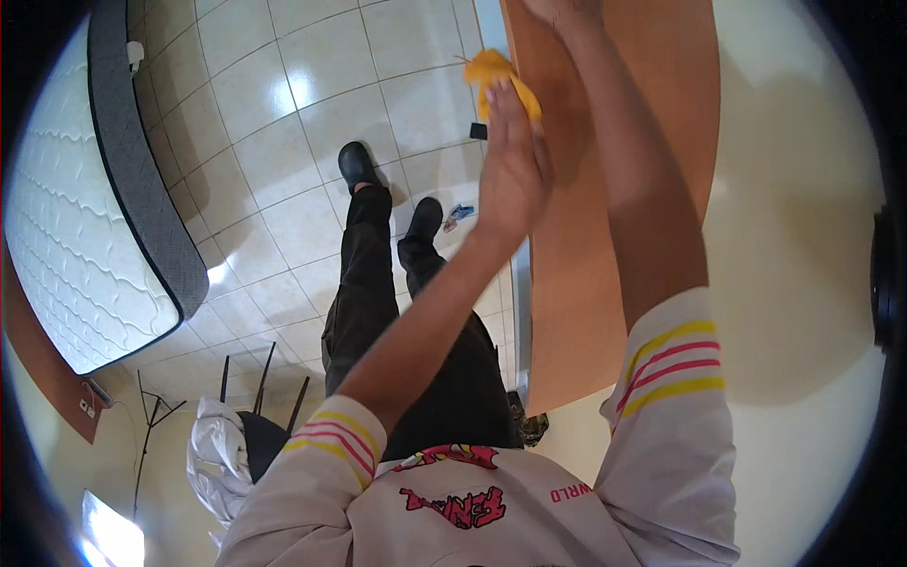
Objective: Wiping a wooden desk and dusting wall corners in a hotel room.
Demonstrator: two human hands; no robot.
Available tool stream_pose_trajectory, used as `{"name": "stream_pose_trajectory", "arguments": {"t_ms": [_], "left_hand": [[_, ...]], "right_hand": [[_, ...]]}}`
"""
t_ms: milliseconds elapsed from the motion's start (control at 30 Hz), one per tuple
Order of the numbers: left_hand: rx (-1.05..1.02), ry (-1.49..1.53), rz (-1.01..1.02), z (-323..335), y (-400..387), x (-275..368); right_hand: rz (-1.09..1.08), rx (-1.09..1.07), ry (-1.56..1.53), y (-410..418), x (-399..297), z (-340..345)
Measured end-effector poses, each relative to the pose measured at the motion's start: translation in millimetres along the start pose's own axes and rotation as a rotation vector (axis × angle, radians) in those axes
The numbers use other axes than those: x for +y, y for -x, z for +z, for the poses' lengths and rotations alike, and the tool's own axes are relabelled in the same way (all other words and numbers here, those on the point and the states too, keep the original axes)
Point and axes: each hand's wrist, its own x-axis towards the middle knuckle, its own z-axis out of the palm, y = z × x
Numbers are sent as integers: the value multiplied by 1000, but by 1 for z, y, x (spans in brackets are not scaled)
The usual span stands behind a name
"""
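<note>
My left hand (514,173) reaches up to the near edge of a brown wooden tabletop (577,298), fingers extended over a yellow cloth (489,67). The cloth is bunched under and beyond the fingertips and hangs partly past the edge. A thin strand sticks out from its far side. At the top of the view, my right hand (567,10) is over the same wooden surface. The frame cuts off its fingers, so whatever it may hold is hidden.
A small black piece (478,131) shows beside the tabletop edge. By my right shoe lies a crumpled wrapper (459,216) on the tiled floor (319,212). A mattress (92,234) on a grey bed base is at left. Lower left are a chair with white fabric (220,443) and a thin black stand (147,432).
</note>
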Motion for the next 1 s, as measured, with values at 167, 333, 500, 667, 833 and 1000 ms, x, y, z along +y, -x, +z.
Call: {"name": "stream_pose_trajectory", "arguments": {"t_ms": [167,333,500,667,833,1000], "left_hand": [[101,-4,24,-4,-109,-14],[18,6,-66,-8,-109,-10],[171,-171,324,3,27,-24],[-209,98,3,-4,179,-7],[-327,127,-133,3,242,23],[6,-146,64,14,126,0]], "right_hand": [[10,-141,-249,138,-17,-82],[182,-301,-104,266,-67,-154],[251,-369,-77,281,-87,-157],[204,-257,-145,279,-77,-155],[316,-111,-640,302,-67,-172],[225,-336,-437,414,-84,-233]]}}
